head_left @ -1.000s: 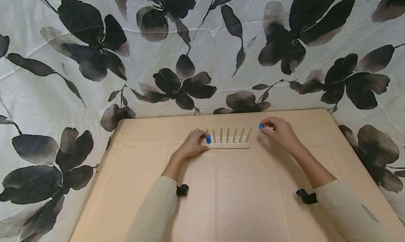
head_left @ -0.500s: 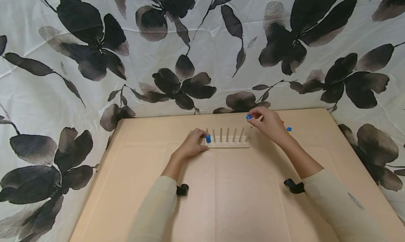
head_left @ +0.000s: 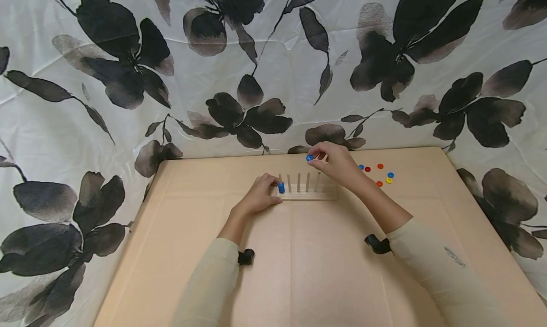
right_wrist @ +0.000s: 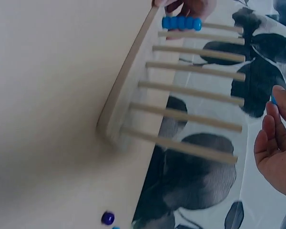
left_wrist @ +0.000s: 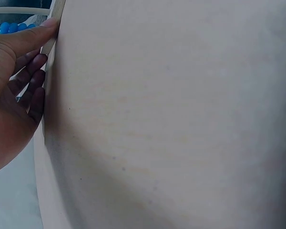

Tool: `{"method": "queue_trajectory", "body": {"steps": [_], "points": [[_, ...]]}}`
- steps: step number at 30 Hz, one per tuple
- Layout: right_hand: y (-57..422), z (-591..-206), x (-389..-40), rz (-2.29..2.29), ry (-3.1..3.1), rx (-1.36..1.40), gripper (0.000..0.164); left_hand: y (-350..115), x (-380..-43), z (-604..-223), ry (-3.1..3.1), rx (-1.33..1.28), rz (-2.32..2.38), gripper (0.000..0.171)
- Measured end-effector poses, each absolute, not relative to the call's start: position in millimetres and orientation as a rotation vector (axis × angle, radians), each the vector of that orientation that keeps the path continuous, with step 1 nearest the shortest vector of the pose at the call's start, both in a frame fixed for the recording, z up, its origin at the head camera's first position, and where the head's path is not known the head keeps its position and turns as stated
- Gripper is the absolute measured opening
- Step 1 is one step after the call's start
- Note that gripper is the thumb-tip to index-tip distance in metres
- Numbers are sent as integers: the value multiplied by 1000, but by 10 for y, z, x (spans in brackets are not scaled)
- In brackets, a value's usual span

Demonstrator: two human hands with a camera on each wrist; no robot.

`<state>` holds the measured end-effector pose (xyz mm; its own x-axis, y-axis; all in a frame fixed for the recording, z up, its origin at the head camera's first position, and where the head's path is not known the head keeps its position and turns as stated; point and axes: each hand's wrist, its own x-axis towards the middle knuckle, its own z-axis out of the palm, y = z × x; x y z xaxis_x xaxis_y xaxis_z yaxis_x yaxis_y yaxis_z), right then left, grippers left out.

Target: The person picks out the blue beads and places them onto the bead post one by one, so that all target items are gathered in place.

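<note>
A wooden rack point(head_left: 307, 197) with a row of upright pegs stands near the table's far edge. Several blue beads point(right_wrist: 181, 23) are stacked on its leftmost peg. My left hand point(head_left: 259, 195) grips the left end of the base, thumb in front; in the left wrist view the thumb point(left_wrist: 35, 36) presses along the base's edge. Between thumb and fingertips, my right hand point(head_left: 337, 164) pinches a blue bead point(head_left: 309, 158), held above and behind the middle pegs. Only a sliver of that bead shows in the right wrist view, beside the pegs' tips.
Right of the rack lie several loose beads, among them a red one point(head_left: 380, 166), an orange one point(head_left: 379, 183) and a yellow one point(head_left: 389, 180). A purple bead point(right_wrist: 107, 218) shows in the right wrist view. Behind the table point(head_left: 333, 260) hangs a flowered cloth point(head_left: 299, 94).
My right hand has moved left with the blue bead, from right of the rack to over its pegs, uncovering the loose beads. The left hand and the rack have stayed put.
</note>
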<state>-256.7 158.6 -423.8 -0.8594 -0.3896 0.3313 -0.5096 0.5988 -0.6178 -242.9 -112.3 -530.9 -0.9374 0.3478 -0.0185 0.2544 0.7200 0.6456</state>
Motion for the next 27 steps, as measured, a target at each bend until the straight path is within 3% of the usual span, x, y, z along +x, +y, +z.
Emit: {"method": "queue_trajectory", "body": {"steps": [27], "points": [[910,-4285,-2596,871,-2808,1002,18,-1127,-2436,-5291,2816,551,989,50]]}}
